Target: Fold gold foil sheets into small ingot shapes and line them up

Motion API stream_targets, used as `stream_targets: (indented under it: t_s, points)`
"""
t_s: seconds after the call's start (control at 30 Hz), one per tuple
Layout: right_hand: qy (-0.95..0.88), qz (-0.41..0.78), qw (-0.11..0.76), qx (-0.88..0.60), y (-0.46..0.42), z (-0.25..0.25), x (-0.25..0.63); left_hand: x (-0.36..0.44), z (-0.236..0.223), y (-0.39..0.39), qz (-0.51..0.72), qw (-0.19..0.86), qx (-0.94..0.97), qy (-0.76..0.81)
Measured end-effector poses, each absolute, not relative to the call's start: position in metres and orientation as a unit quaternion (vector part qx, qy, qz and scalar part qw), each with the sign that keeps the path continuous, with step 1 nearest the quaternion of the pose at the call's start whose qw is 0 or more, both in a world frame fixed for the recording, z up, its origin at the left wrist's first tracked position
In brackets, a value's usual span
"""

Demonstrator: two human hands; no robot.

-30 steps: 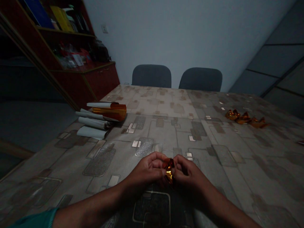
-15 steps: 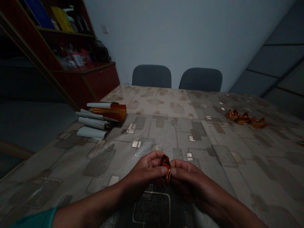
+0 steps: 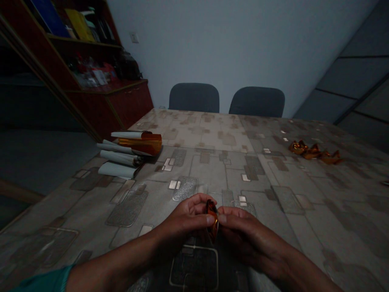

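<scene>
Both my hands meet low over the near middle of the table. My left hand and my right hand each pinch one small piece of shiny orange-gold foil between thumb and fingers, thumbs almost touching. The foil piece stands on edge between the fingertips, partly hidden by them.
Several rolled white sheets with an orange foil roll lie at the table's left edge. Several folded orange foil pieces lie far right. Two dark chairs stand at the far side. A red-brown shelf unit stands to the left.
The hands have shifted slightly left and the foil piece has been turned and pressed narrower between the fingertips. Nothing else on the table has moved.
</scene>
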State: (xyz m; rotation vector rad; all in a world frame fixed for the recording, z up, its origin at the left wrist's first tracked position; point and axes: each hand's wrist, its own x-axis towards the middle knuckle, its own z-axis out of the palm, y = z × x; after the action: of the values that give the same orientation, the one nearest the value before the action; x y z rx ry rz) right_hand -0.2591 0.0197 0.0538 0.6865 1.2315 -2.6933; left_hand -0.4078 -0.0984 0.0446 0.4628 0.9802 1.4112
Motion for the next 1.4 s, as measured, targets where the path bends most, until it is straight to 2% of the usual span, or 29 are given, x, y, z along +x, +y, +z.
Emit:
stream_targets:
  t_s: [0.4,0.57,1.1,1.4]
  points:
    - [0.409,-0.882,0.039,0.232,0.016,0.057,-0.261,-0.406,0.043,-0.097,0.625,0.615,0.225,0.426]
    - [0.389,-0.882,0.007,0.265,0.016,0.057,-0.262,-0.406,0.041,-0.097,0.615,0.617,0.222,0.438]
    - [0.341,-0.9,0.018,0.272,0.018,0.061,-0.262,-0.411,0.057,-0.1,0.631,0.628,0.145,0.431]
    - [0.328,-0.903,0.028,0.275,0.02,0.057,-0.261,-0.413,0.049,-0.102,0.637,0.633,0.168,0.406]
